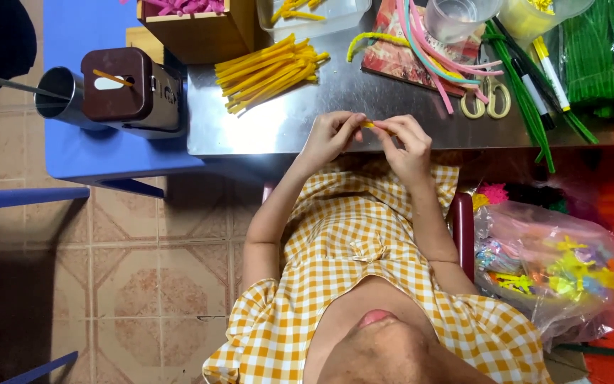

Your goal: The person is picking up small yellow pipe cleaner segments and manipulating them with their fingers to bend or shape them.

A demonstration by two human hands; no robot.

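My left hand (332, 135) and my right hand (406, 146) meet at the near edge of a steel table (286, 124). Together they pinch a short yellow pipe-cleaner piece (369, 125) between their fingertips. Only a small bit of the piece shows between the fingers. A loose pile of straight yellow pipe cleaners (271, 71) lies on the table just beyond my left hand. I wear a yellow checked dress (353, 249).
On the table lie scissors (488, 99), pink and green pipe cleaners (527, 92), markers (545, 71), a clear cup (456, 18) and a wooden box (193, 28). A brown box (126, 89) and metal cup (58, 96) stand on a blue surface. A plastic bag of colourful bits (556, 270) sits at right.
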